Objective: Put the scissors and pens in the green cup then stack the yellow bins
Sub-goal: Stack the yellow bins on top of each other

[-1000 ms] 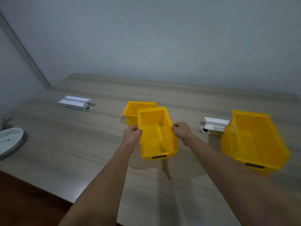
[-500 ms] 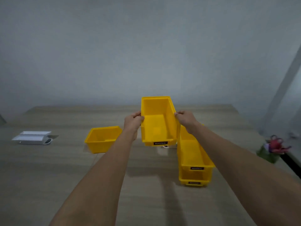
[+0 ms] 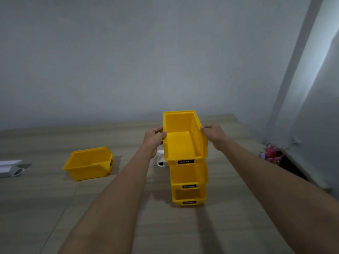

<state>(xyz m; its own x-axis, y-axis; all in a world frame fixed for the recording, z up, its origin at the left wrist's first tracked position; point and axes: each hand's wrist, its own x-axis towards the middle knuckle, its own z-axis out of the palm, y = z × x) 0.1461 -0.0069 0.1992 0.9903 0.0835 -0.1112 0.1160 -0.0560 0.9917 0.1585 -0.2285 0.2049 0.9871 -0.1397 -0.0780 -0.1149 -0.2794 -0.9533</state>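
I hold a yellow bin (image 3: 183, 143) by its two side walls, my left hand (image 3: 154, 137) gripping the left rim and my right hand (image 3: 213, 135) the right rim. It sits on or just above a stack of two yellow bins (image 3: 189, 191) on the wooden table (image 3: 55, 208). A further yellow bin (image 3: 89, 163) stands alone to the left. At the table's right edge is the green cup (image 3: 271, 154), dark and blurred, with pink-handled scissors and pens sticking out.
A white box (image 3: 10, 167) lies at the far left edge of the table. Another white object (image 3: 160, 159) peeks out behind the stack, between my left hand and the bins. The grey wall runs behind the table, and the table's right edge drops off near the cup.
Both hands carried the bin to the right, from beside the lone bin to over the two-bin stack, and lowered it there. My view swung right, bringing the cup into sight.
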